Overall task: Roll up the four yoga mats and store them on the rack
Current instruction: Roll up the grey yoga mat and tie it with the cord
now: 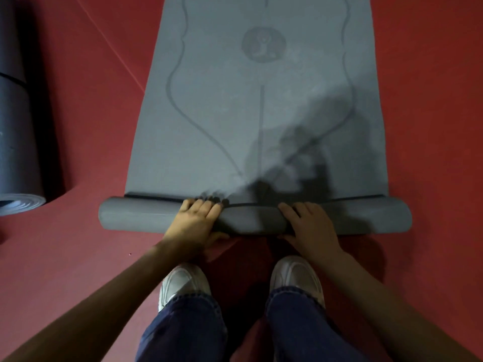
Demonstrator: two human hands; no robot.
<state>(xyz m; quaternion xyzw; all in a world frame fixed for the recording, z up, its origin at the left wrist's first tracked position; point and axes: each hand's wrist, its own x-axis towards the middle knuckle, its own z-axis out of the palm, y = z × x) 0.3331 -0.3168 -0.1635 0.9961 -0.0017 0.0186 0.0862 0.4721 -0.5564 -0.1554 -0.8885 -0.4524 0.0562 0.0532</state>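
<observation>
Down on the red floor (431,100), the grey mat (235,113) lies stretched out ahead of the person. Its near end is wound into a thick roll right in front of the white shoes (295,278). The left hand (197,220) is draped over that roll, fingers curled across the top, thumb tucked under the near side, gripping it. The right hand (308,226) grips it too, just beside, fingers wrapped over, thumb low. Most of the mat is flat, printed circle and lines showing. At the left edge, dark rolled mats (21,152) lie well apart; how many, I cannot tell.
</observation>
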